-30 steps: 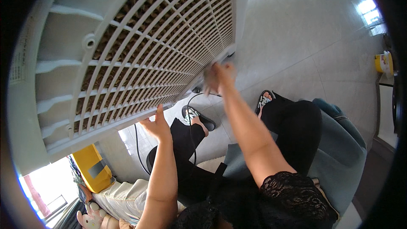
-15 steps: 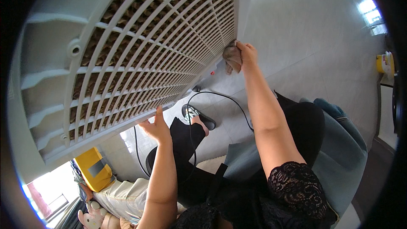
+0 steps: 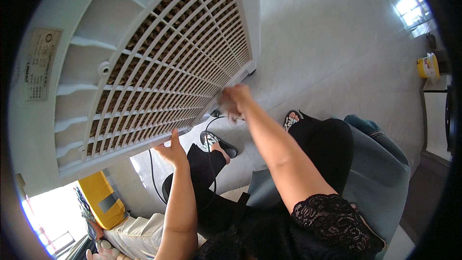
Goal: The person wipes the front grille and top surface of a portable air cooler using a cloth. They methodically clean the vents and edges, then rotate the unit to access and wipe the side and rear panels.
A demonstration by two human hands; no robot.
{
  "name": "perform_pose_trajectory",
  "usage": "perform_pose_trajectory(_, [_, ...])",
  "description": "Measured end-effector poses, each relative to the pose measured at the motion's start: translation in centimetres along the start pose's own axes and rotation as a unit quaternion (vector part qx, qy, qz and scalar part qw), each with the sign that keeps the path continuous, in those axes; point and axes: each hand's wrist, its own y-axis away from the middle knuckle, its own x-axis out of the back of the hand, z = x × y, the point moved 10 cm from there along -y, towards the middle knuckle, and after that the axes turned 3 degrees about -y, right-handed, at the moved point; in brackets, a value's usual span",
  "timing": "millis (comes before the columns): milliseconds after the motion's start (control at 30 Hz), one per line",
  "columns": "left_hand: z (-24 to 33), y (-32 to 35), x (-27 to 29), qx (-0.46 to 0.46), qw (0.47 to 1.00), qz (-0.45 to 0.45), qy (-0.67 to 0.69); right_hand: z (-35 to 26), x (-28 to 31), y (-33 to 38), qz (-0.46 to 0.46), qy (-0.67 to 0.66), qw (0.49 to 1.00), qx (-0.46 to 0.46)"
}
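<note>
A large white air cooler [image 3: 73,162] fills the upper left, its slatted grille [image 3: 166,74] covering a brown honeycomb pad. At the grille's lower edge, my left hand [image 3: 174,154] grips the casing, thumb in front and the other fingers partly hidden beneath. My right hand [image 3: 239,97] is closed round a crumpled brownish cloth [image 3: 227,103], held against the grille's right-hand lower border. Motion blurs the cloth and fingertips.
A black cable [image 3: 208,135] loops near my sandalled foot [image 3: 219,144]. Behind me is a blue-grey chair [image 3: 378,178]. Yellow items stand around: a padded block [image 3: 102,200] at lower left and a tub [image 3: 427,66] at far right. Grey tiles [image 3: 317,33] cover the floor.
My right hand has moved the cloth left and nearer along the grille's border. The left hand keeps its hold. The view has shifted, showing a label on the casing's left side.
</note>
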Motion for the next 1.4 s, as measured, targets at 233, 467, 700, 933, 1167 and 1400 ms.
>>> perform_pose_trajectory(233, [-0.6,0.3,0.4,0.025,0.999,0.008,-0.027,-2.8,5.4,-5.2,0.067,-0.115,0.990,0.043])
perform_pose_trajectory(467, [1.2,0.5,-0.3,0.044,0.999,-0.012,-0.008,-4.4,5.7,-5.4,0.103,-0.179,0.969,0.138])
perform_pose_trajectory(700, [-0.6,0.2,-0.1,0.010,1.000,-0.013,-0.003,6.4,-2.2,1.2,0.106,-0.123,0.980,0.114])
perform_pose_trajectory(933, [0.4,0.3,-0.2,0.040,0.999,-0.009,0.026,10.2,-8.4,9.0,0.073,0.036,0.993,0.082])
perform_pose_trajectory(1167, [0.1,0.2,0.3,0.024,0.998,-0.008,-0.058,13.5,-11.3,8.8,-0.127,0.285,0.947,0.077])
perform_pose_trajectory(1400, [-0.3,0.3,0.1,0.036,0.999,-0.009,-0.023,15.6,-8.6,6.4,0.056,-0.070,0.995,0.042])
